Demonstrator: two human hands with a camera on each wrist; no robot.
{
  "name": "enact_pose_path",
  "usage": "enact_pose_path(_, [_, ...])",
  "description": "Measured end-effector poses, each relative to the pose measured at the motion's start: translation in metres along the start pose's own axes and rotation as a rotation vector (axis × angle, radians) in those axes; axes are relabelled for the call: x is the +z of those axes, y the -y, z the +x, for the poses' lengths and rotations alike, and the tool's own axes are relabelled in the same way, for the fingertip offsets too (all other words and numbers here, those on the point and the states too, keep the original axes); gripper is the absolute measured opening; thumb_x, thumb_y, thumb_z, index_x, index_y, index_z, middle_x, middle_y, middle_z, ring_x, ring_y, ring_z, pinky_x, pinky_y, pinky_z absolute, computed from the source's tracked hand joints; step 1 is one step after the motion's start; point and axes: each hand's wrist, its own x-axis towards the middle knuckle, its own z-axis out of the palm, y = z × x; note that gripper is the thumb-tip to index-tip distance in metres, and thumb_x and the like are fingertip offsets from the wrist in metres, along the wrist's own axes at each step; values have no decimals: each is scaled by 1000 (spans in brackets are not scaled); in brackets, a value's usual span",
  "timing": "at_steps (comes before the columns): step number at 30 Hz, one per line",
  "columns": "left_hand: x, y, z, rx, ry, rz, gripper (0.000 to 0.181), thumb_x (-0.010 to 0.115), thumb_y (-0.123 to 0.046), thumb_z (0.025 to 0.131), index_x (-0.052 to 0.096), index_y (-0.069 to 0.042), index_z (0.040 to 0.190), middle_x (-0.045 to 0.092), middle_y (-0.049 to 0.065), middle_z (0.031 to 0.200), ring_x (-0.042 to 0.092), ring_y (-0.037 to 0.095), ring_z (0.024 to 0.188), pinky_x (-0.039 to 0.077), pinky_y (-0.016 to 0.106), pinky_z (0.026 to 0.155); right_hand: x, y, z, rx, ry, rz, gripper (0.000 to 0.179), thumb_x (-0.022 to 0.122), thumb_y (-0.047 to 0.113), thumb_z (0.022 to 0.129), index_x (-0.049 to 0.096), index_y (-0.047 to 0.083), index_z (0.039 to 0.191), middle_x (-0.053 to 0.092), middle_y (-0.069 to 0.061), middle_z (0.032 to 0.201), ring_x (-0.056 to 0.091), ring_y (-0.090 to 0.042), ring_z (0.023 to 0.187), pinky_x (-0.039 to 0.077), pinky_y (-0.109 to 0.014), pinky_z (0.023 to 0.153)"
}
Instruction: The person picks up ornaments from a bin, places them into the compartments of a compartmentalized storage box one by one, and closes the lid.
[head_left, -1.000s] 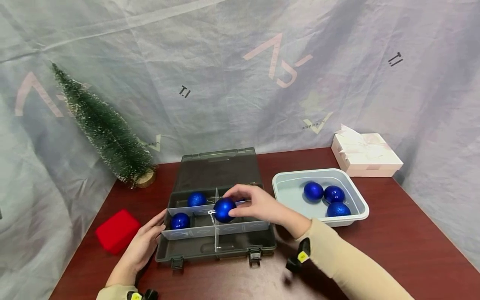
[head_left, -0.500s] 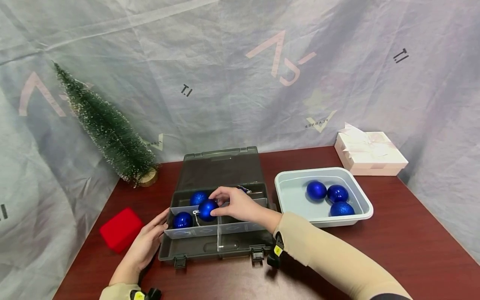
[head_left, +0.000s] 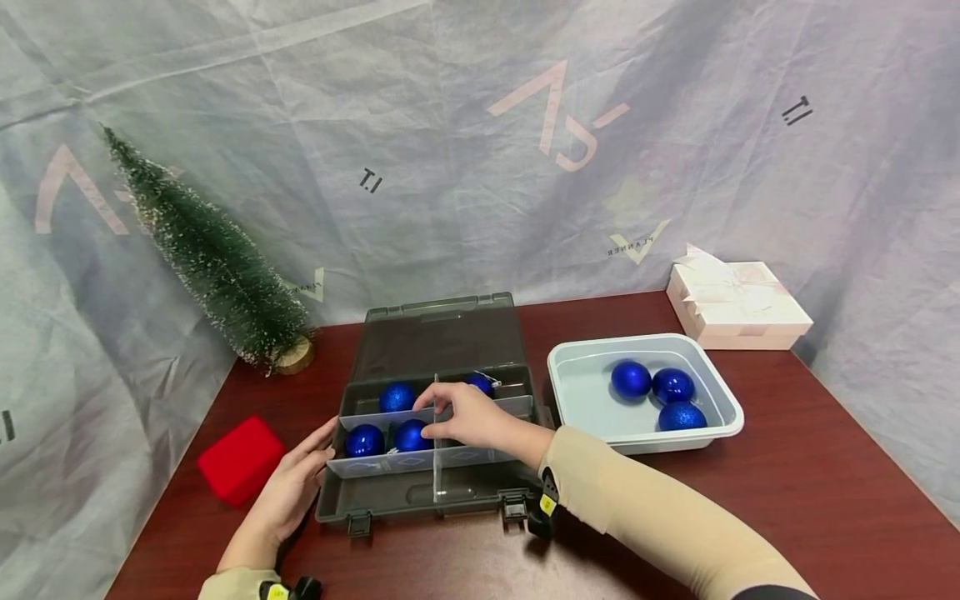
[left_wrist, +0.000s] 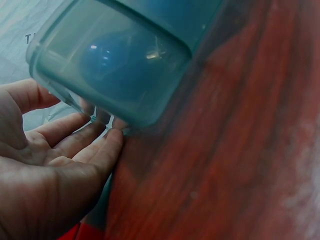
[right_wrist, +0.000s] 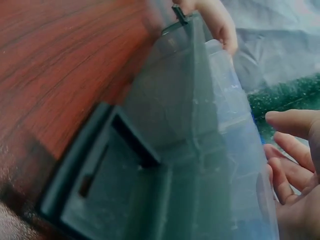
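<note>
Bauble (head_left: 409, 437), round and blue, sits in the middle row of the divided plastic case (head_left: 375, 493), left of the cross divider (head_left: 437, 478) and just right of a glossier bauble (head_left: 364, 441). It looks light, stiff and slippery, perhaps brittle; fingertips around its widest part should hold best. The right grip (head_left: 472, 417) hangs over it, thumb and forefinger spread, contact unclear; the left grip (head_left: 288, 485) rests extended fingers against the case's left side.

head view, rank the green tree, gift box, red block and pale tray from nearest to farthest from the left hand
1. Red block: just left of the left hand
2. Green tree: back left
3. Pale tray: right of the open case
4. Gift box: back right
</note>
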Motion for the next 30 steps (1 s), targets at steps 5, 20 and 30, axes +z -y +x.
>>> enact_pose_path(5, [0, 2, -1, -7, -7, -6, 61, 44, -7, 106, 19, 2, 161, 6, 20, 168, -2, 41, 152, -2, 66, 117, -13, -1, -8, -45, 5, 156, 25, 75, 12, 94, 73, 9, 118, 71, -9, 111, 65, -18, 101, 51, -35, 86])
enact_pose_path(20, [1, 3, -1, -10, 1, -16, 62, 45, -8, 106, 18, 2, 161, 5, 20, 168, -3, 41, 152, -3, 65, 117, -125, 1, -98, -152, -324, 319, 24, 61, 6, 102, 67, -3, 123, 70, -19, 118, 66, -35, 112, 53, -30, 92])
enact_pose_path(30, [1, 1, -1, -28, -12, 4, 63, 46, -10, 106, 20, -1, 162, 11, 16, 167, 19, 23, 149, 24, 35, 117, -181, -61, -147, 28, -449, 26, 25, 64, 18, 103, 68, 3, 122, 71, -14, 117, 67, -11, 106, 48, -15, 89])
